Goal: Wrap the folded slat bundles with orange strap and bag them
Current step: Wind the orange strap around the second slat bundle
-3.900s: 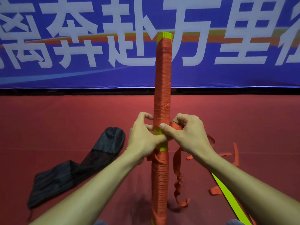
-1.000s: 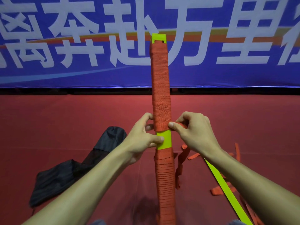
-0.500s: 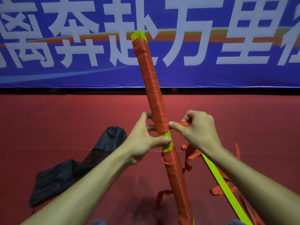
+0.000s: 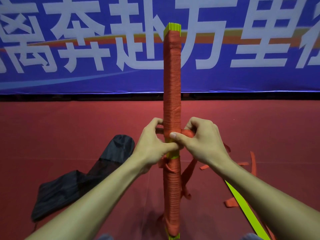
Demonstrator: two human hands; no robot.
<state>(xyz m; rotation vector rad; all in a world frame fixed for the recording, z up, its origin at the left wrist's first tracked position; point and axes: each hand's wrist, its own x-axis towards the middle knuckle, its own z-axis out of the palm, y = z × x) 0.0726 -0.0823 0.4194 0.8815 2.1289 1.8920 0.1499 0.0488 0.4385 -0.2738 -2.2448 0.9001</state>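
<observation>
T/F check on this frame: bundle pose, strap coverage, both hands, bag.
1. The slat bundle stands upright. True.
2. The orange strap covers the slat bundle completely. False: a bare yellow-green band shows at the hands.
3. The right hand pinches the orange strap. True.
4. The left hand hangs idle. False: it grips the slat bundle.
5. The black bag is pulled over the slat bundle. False: it lies on the red floor to the left, apart.

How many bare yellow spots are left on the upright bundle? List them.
3: the top end, a middle gap below the left hand's thumb, and the bottom end. The right hand pinches the strap. The back of the bundle is hidden.
</observation>
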